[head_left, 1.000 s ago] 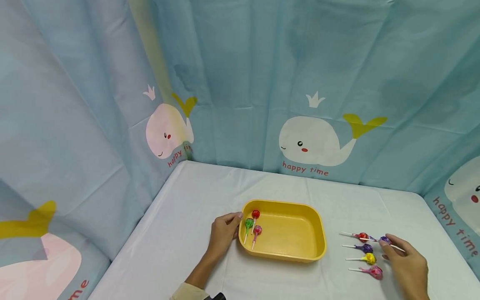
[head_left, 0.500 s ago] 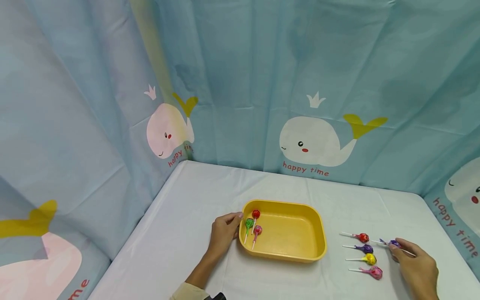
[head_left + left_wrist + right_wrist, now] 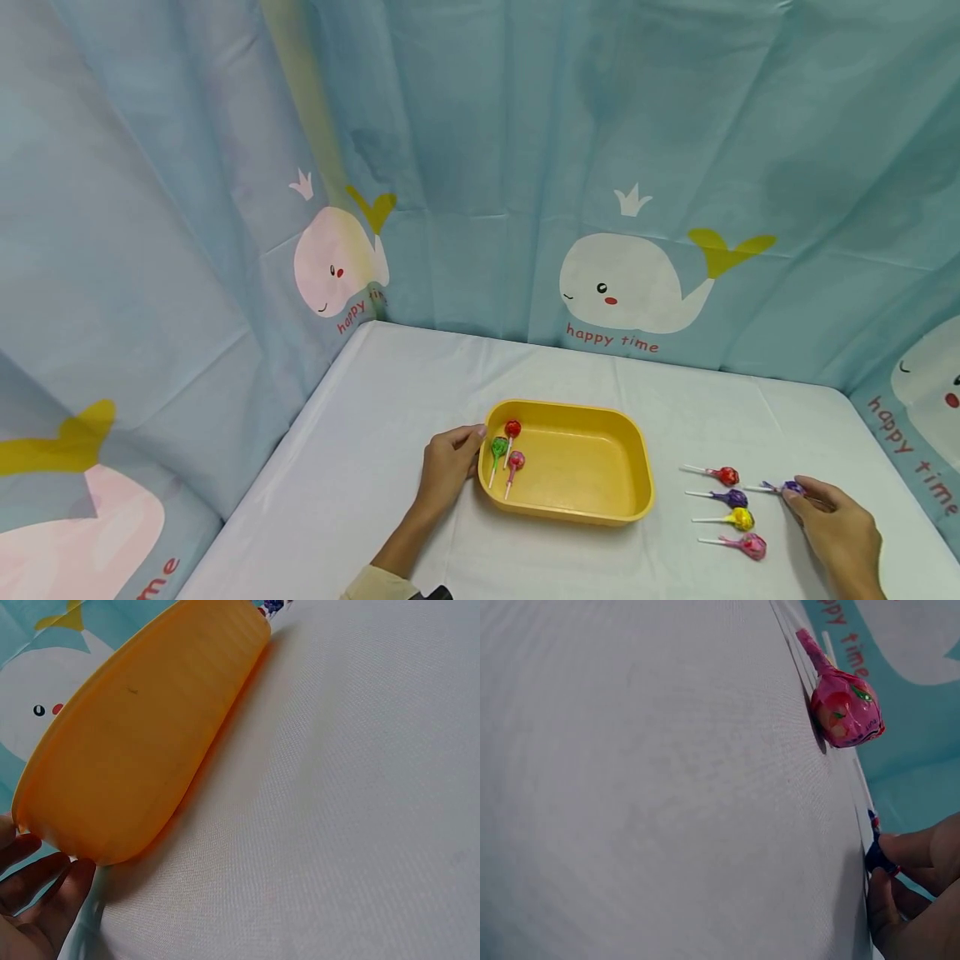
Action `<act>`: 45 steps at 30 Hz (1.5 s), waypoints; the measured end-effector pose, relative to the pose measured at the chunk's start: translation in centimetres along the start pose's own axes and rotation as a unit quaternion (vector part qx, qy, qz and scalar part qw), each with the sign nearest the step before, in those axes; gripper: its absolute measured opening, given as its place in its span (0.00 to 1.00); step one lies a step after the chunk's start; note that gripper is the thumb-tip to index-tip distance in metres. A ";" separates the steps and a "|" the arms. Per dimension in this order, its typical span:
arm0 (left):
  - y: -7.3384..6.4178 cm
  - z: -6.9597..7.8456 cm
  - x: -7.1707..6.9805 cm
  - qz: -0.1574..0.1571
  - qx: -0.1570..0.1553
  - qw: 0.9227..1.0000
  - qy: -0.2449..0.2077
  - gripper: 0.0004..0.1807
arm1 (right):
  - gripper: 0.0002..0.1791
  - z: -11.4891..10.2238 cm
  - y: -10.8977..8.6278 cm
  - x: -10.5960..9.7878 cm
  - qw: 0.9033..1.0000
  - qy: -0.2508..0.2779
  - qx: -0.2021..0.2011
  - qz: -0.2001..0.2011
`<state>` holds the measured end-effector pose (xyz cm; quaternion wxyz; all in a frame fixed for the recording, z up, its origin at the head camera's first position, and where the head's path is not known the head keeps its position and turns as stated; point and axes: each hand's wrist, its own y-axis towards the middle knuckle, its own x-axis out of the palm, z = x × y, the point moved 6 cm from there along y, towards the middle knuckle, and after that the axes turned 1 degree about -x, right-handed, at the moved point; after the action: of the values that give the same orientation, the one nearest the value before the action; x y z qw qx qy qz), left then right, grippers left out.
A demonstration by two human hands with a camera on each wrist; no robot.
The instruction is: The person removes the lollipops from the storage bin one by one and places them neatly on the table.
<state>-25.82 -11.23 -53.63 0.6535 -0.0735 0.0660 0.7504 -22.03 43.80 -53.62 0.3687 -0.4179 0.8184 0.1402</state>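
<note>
My left hand holds the left end of a yellow tray, its thumb on the rim. In the left wrist view its fingers lie against the outside corner. Three lollipops are in the tray's left side: red, green and pink. At the right, my right hand pinches a purple-blue lollipop by its head, low over the table, stick pointing left. In the right wrist view, thumb and fingers partly cover its blue wrapper.
Left of my right hand lies a column of lollipops with sticks pointing left: red, purple, yellow and pink. A white cloth covers the table. Blue whale-print curtains stand behind and beside it.
My right hand has moved right and slightly down with the purple-blue lollipop, away from the red one in the column. My left hand and the tray have stayed put.
</note>
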 end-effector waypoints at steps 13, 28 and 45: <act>0.1 0.1 0.0 0.000 0.001 1.000 -0.002 0.19 | 0.25 0.4 0.6 0.3 1.000 -0.003 0.014 -0.010; -0.1 0.3 0.0 -0.004 0.004 1.000 -0.004 0.20 | 0.29 0.0 -0.4 -0.5 0.999 0.038 0.033 0.018; -0.1 0.3 -0.1 0.000 0.001 1.000 -0.010 0.19 | 0.30 -3.6 -2.7 -0.2 0.996 0.079 -0.040 0.023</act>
<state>-25.71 -11.19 -53.30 0.6545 -0.0652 0.0601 0.7509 -21.60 40.30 -50.81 0.2828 -0.4227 0.8482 0.1479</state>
